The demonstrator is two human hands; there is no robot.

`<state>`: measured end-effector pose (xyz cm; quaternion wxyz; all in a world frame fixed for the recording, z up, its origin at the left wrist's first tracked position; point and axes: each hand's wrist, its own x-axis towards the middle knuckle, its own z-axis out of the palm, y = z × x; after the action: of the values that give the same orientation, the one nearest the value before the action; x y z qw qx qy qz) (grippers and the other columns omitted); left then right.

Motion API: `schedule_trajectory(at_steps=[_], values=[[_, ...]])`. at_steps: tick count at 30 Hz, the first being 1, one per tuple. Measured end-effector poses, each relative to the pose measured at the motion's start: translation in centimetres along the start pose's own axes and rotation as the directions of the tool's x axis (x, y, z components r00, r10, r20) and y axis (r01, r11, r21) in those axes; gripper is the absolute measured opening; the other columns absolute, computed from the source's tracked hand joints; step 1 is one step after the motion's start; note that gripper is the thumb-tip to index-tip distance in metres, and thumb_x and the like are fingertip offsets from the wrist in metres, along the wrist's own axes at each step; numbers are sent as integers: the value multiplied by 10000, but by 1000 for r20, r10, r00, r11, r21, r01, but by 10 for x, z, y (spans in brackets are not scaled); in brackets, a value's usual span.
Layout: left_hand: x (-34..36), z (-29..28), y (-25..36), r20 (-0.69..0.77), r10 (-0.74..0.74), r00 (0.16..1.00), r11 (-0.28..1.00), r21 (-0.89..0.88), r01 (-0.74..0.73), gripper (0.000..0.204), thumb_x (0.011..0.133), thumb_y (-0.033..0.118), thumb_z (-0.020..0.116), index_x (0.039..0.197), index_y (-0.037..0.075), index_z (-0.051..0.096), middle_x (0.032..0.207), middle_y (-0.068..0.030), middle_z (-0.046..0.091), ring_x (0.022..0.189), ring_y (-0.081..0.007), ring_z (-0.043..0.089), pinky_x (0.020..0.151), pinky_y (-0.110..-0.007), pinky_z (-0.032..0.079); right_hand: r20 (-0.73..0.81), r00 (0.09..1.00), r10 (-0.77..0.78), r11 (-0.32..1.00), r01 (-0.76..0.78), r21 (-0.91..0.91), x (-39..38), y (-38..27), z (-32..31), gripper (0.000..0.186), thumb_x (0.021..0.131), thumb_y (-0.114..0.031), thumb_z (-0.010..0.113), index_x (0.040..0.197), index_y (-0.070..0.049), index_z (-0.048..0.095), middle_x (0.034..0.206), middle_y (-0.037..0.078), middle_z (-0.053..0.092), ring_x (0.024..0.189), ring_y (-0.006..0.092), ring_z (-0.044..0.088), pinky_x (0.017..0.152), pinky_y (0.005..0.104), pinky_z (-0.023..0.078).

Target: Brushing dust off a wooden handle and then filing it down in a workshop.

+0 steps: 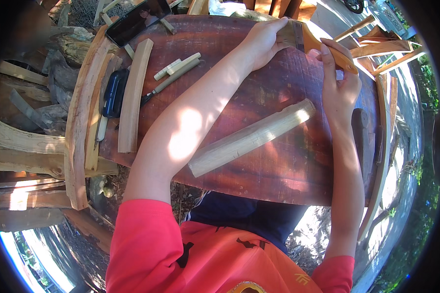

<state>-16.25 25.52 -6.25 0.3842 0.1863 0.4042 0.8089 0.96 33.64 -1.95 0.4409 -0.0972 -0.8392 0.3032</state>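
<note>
At the far right of the reddish-brown board (220, 102), my right hand (341, 88) grips the orange handle of a wide flat brush (312, 40). The brush has a dark band and brownish bristles pointing left. My left hand (259, 45) reaches across to its bristle end, thumb and fingers closed around it; part of the contact is hidden. Between my forearms a pale squared wood strip (252, 137) lies diagonally, touched by neither hand.
Left on the board are another wood strip (134, 97), a slim tool with a grey handle (176, 78), pale small pieces (177, 66) and a dark blue case (116, 93). A phone (137, 22) stands tilted at the far left. Scrap timber (27, 141) surrounds the left side.
</note>
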Motion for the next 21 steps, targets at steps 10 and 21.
schedule_trajectory(at_steps=[10, 21], values=[[1, -1, -1, 72, 34, 997, 999, 13, -35, 366, 1107, 281, 493, 1286, -18, 604, 1228, -122, 695, 1159, -217, 670, 1068, -376, 515, -39, 999, -25, 999, 26, 26, 0, 1, 0, 181, 1011, -165, 680, 1135, -49, 741, 861, 52, 771, 772, 102, 727, 668, 237, 496], [-24, 28, 56, 65, 284, 957, 938, 190, -291, 492, 1120, 392, 374, 1180, -15, 645, 1051, -128, 712, 1010, -221, 691, 997, -368, 518, -148, 971, -187, 981, 175, -86, 22, -22, -11, 228, 998, -246, 700, 1162, -94, 748, 936, -5, 747, 752, 82, 624, 754, 275, 482]])
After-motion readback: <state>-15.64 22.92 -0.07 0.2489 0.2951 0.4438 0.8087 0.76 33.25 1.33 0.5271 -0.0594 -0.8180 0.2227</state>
